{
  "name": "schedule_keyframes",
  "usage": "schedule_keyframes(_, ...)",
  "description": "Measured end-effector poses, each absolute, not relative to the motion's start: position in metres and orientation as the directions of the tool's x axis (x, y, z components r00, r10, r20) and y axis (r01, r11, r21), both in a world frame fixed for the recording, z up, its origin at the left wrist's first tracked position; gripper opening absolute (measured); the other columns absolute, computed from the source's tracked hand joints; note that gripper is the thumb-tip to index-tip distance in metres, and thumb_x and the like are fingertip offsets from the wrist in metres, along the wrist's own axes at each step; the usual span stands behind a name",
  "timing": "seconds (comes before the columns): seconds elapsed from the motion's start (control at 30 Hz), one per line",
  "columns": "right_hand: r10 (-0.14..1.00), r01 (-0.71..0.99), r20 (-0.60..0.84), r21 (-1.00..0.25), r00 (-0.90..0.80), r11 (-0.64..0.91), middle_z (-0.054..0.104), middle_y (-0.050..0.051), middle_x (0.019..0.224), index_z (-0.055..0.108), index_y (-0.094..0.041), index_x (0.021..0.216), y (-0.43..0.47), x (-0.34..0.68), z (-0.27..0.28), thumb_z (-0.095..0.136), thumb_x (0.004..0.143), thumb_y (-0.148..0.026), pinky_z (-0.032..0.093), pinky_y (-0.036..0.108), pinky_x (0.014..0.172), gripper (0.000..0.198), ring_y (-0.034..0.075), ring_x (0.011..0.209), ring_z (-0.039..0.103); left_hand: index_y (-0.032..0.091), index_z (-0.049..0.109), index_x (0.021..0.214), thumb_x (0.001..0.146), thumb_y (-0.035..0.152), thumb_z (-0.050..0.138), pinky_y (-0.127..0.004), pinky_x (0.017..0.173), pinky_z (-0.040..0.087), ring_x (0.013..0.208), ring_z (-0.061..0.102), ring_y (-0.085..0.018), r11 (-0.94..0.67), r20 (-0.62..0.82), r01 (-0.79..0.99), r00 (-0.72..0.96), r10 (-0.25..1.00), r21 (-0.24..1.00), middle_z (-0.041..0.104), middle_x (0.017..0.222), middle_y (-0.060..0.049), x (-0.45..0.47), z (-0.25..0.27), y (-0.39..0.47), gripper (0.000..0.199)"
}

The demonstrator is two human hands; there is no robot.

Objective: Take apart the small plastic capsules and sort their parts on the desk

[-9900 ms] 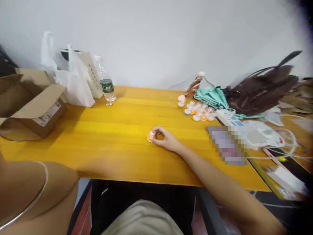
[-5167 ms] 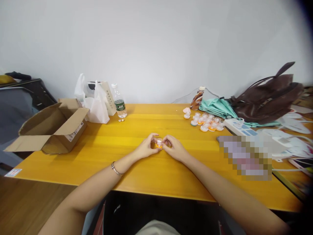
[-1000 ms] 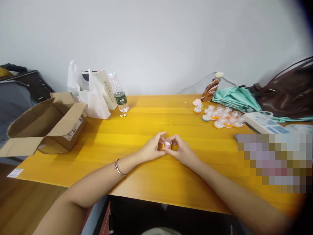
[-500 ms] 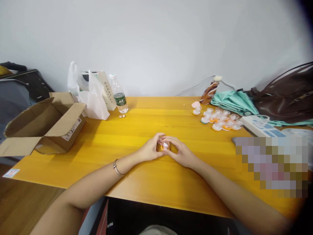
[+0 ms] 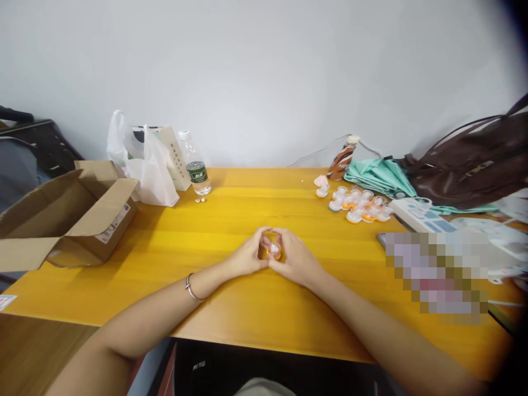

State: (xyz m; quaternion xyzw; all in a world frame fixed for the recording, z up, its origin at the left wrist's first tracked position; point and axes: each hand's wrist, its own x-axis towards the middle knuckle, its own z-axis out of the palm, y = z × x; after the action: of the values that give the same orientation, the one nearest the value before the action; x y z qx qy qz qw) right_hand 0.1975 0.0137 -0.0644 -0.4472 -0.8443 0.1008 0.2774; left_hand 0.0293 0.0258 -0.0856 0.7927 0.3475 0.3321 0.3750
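Between my two hands, near the middle of the table [image 5: 247, 203], stands a small round clear case [image 5: 274, 251] with an orange base and something whitish inside. My right hand [image 5: 295, 256] curls around its right side, thumb low in front and fingers behind. From the other side my left hand [image 5: 249, 254] bends its fingers in to the case, its thumb meeting the right one in front. Fingertips of both hands come together behind it. Exactly which fingers press on the case is partly hidden. A silver bracelet [image 5: 190, 287] circles my left wrist.
Several similar clear cases [image 5: 363, 205] cluster at the right. Behind them stand a brown drink bottle [image 5: 342, 159] and a folded turquoise cloth [image 5: 377, 175]. A cardboard box [image 5: 99, 220], a white plastic bag [image 5: 152, 176] and a water bottle [image 5: 197, 171] occupy the left.
The view has shifted slightly, so the things on the table appear further left. My hands stay around the case, and their fingers have spread into a rounder ring about it.
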Motion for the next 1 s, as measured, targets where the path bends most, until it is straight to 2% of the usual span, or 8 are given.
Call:
schedule_keyframes(0.07,0.807,0.75,0.394,-0.333,-0.44,0.571,0.061,0.011,0.094,0.044,-0.017,0.109,0.014,0.196,-0.062,0.06,0.071,-0.04,0.041,0.035,0.071,0.047,0.025,0.084,0.058,0.019,0.025,0.126,0.068,0.013,0.064,-0.032,0.083,0.044,0.089,0.055,-0.017,-0.478,0.268,0.288,0.545,0.794,0.83,0.055,0.093,-0.005,0.029,-0.086,0.026,0.07)
schedule_keyframes(0.13,0.813,0.799,0.365,-0.236,-0.454,0.553,0.063,0.01,0.083,0.05,-0.016,0.099,0.014,0.194,-0.061,0.054,0.077,-0.043,0.039,0.035,0.068,0.035,0.025,0.075,0.06,0.019,0.024,0.126,0.069,0.017,0.065,-0.031,0.08,0.045,0.088,0.056,-0.016,-0.478,0.267,0.282,0.552,0.79,0.832,0.054,0.094,-0.005,0.029,-0.086,0.026,0.071)
schedule_keyframes(0.27,0.754,0.777,0.364,-0.117,-0.546,0.619,0.062,0.008,0.071,0.053,-0.017,0.084,0.012,0.195,-0.054,0.045,0.083,-0.034,0.038,0.034,0.065,0.018,0.023,0.069,0.059,0.019,0.023,0.127,0.069,0.02,0.066,-0.032,0.081,0.044,0.089,0.055,-0.016,-0.482,0.262,0.307,0.547,0.795,0.821,0.055,0.098,-0.006,0.029,-0.085,0.025,0.072)
schedule_keyframes(0.33,0.736,0.751,0.429,-0.174,-0.524,0.637,0.062,0.008,0.075,0.052,-0.018,0.09,0.014,0.201,-0.045,0.047,0.082,-0.033,0.039,0.033,0.065,0.018,0.022,0.071,0.058,0.019,0.024,0.127,0.069,0.023,0.067,-0.033,0.083,0.044,0.09,0.054,-0.017,-0.472,0.251,0.308,0.549,0.797,0.826,0.055,0.098,-0.006,0.029,-0.085,0.025,0.072)
schedule_keyframes(0.43,0.805,0.733,0.496,-0.404,-0.326,0.547,0.061,0.006,0.079,0.047,-0.018,0.102,0.032,0.22,-0.033,0.049,0.08,-0.036,0.043,0.03,0.063,0.029,0.019,0.071,0.058,0.02,0.026,0.126,0.068,0.027,0.069,-0.033,0.084,0.043,0.092,0.054,-0.017,-0.452,0.233,0.321,0.538,0.81,0.832,0.056,0.097,-0.006,0.028,-0.086,0.025,0.073)
schedule_keyframes(0.57,0.91,0.714,0.405,-0.611,-0.089,0.342,0.062,0.006,0.079,0.05,-0.017,0.102,0.082,0.258,-0.038,0.055,0.075,-0.038,0.047,0.031,0.065,0.035,0.019,0.07,0.06,0.021,0.026,0.126,0.067,0.029,0.07,-0.034,0.086,0.042,0.092,0.053,-0.017,-0.445,0.226,0.33,0.532,0.816,0.832,0.055,0.097,-0.005,0.028,-0.088,0.026,0.074)
schedule_keyframes(0.67,0.899,0.711,0.437,-0.639,0.022,0.294,0.063,0.007,0.084,0.054,-0.016,0.104,0.118,0.279,-0.059,0.055,0.073,-0.033,0.047,0.035,0.071,0.035,0.02,0.074,0.06,0.021,0.026,0.126,0.067,0.029,0.07,-0.035,0.086,0.041,0.092,0.053,-0.017,-0.445,0.223,0.333,0.533,0.816,0.832,0.055,0.098,-0.005,0.027,-0.089,0.026,0.074)
schedule_keyframes(1.0,0.891,0.678,0.438,-0.692,0.118,0.25,0.066,0.011,0.099,0.045,-0.014,0.118,0.166,0.278,-0.096,0.06,0.07,-0.034,0.04,0.043,0.09,0.054,0.025,0.099,0.059,0.021,0.026,0.126,0.067,0.029,0.07,-0.035,0.087,0.041,0.093,0.052,-0.017,-0.454,0.225,0.339,0.539,0.812,0.824,0.054,0.099,-0.005,0.027,-0.09,0.027,0.074)
